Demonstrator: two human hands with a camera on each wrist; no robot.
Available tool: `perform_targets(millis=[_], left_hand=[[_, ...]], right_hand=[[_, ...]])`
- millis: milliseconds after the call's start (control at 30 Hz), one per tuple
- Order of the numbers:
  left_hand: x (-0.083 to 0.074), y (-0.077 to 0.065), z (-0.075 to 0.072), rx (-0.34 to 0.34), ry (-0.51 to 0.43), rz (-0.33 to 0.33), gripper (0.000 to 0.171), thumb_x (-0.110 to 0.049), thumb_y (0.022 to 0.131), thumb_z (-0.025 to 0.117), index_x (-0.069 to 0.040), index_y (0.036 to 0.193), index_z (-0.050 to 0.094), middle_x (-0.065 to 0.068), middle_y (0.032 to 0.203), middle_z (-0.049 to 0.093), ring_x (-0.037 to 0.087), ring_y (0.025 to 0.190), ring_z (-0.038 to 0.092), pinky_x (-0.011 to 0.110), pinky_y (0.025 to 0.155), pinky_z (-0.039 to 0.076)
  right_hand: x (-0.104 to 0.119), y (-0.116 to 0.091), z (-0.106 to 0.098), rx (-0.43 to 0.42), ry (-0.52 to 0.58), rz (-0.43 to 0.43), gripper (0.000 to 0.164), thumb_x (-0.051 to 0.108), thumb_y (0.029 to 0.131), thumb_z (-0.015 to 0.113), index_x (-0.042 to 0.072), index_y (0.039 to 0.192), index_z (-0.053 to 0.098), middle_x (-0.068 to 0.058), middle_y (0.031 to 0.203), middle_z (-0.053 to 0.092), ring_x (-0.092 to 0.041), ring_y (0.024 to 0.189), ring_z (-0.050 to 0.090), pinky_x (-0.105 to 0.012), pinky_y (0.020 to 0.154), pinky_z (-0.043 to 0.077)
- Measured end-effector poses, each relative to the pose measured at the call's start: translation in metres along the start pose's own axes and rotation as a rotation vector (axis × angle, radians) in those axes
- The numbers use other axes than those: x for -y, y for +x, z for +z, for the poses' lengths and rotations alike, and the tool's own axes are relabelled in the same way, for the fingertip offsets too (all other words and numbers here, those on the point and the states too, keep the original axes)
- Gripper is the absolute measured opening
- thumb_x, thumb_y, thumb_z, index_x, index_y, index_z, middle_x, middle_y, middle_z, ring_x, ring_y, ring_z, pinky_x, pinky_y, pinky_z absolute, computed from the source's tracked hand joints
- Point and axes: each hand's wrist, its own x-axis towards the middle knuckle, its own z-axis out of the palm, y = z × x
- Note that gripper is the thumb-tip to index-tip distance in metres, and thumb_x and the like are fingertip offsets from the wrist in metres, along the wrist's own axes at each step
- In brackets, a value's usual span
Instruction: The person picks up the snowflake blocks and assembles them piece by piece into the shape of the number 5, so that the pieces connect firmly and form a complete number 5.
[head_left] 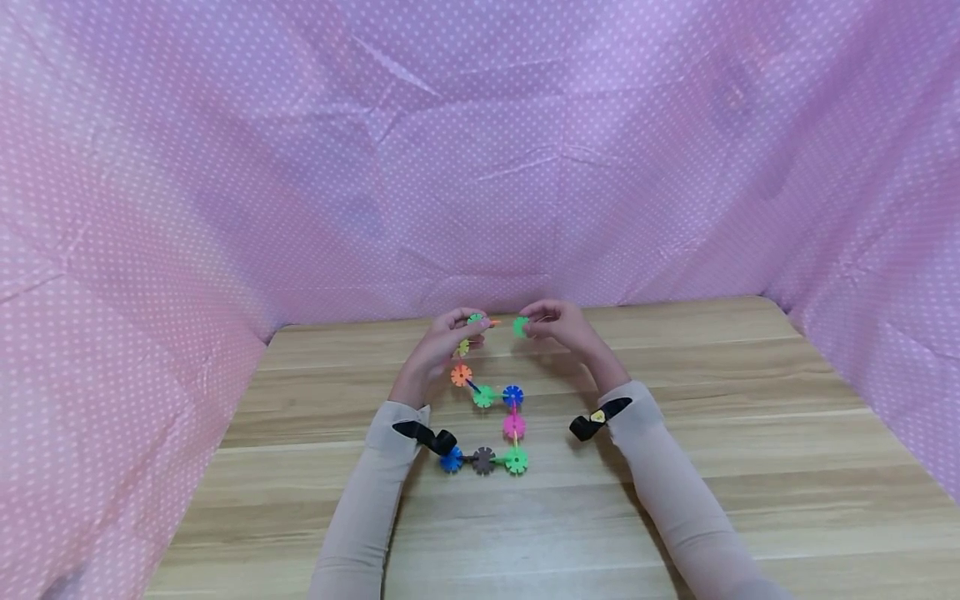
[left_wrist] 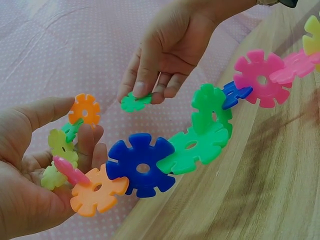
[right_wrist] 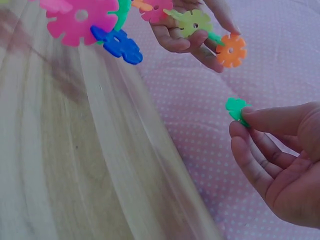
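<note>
My left hand (head_left: 437, 346) grips one end of a chain of slotted plastic snowflake discs (left_wrist: 142, 167). At that end, an orange disc (left_wrist: 84, 111) sticks out by the thumb and fingertips. A single green disc (right_wrist: 235, 107) is pinched between the thumb and fingers of my right hand (head_left: 564, 325). It is apart from the chain, a short gap from the orange disc. The chain runs down from the left hand in a zigzag through orange, green, dark blue and pink discs to a blue disc (head_left: 452, 460) near the left wrist.
Under the hands is a wood-grain table (head_left: 750, 433). Pink polka-dot cloth (head_left: 480, 167) surrounds it at the back and sides. A black camera strap (head_left: 427, 435) is on the left wrist, and another strap (head_left: 600, 418) is on the right.
</note>
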Motion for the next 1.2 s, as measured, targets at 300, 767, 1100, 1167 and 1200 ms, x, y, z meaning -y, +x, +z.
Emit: perform_targets(millis=[300, 767, 1100, 1167, 1200], left_hand=[[0.001, -0.001, 0.001, 0.021, -0.012, 0.043, 0.031, -0.033, 0.096, 0.073, -0.017, 0.120, 0.064, -0.003, 0.113, 0.070, 0.030, 0.117, 0.059, 0.063, 0.112, 0.040], [0.003, -0.001, 0.000, 0.008, 0.013, 0.016, 0.038, -0.038, 0.094, 0.075, -0.017, 0.123, 0.063, -0.003, 0.110, 0.068, 0.038, 0.128, 0.055, 0.066, 0.110, 0.041], [0.003, -0.003, 0.003, 0.003, 0.019, 0.017, 0.047, -0.037, 0.094, 0.074, -0.011, 0.131, 0.059, -0.004, 0.109, 0.067, 0.041, 0.130, 0.053, 0.067, 0.112, 0.038], [0.002, -0.003, 0.003, 0.000, 0.023, 0.016, 0.046, -0.037, 0.095, 0.073, -0.011, 0.130, 0.060, -0.003, 0.109, 0.068, 0.039, 0.129, 0.055, 0.067, 0.112, 0.039], [0.002, -0.002, 0.004, 0.000, 0.024, 0.015, 0.045, -0.037, 0.095, 0.073, -0.012, 0.130, 0.060, -0.003, 0.109, 0.068, 0.038, 0.128, 0.055, 0.067, 0.112, 0.039]], right_hand=[[0.005, -0.003, 0.001, -0.018, 0.091, -0.043, 0.032, 0.004, 0.092, 0.073, -0.010, 0.119, 0.063, -0.004, 0.092, 0.071, -0.010, 0.078, 0.071, -0.044, 0.087, 0.063], [0.011, -0.007, 0.009, 0.002, 0.141, -0.064, 0.031, 0.000, 0.092, 0.071, -0.010, 0.120, 0.061, -0.007, 0.093, 0.073, -0.011, 0.079, 0.073, -0.041, 0.084, 0.064], [0.011, -0.006, 0.015, 0.012, 0.120, -0.074, 0.038, 0.001, 0.094, 0.070, -0.013, 0.128, 0.059, -0.022, 0.103, 0.071, -0.009, 0.079, 0.073, -0.053, 0.092, 0.060], [0.012, -0.007, 0.015, 0.011, 0.122, -0.080, 0.037, 0.002, 0.094, 0.070, -0.012, 0.127, 0.060, -0.020, 0.102, 0.071, -0.010, 0.079, 0.073, -0.052, 0.091, 0.060], [0.012, -0.007, 0.016, 0.010, 0.128, -0.081, 0.035, 0.001, 0.094, 0.071, -0.012, 0.125, 0.061, -0.018, 0.100, 0.071, -0.010, 0.079, 0.073, -0.052, 0.090, 0.061]])
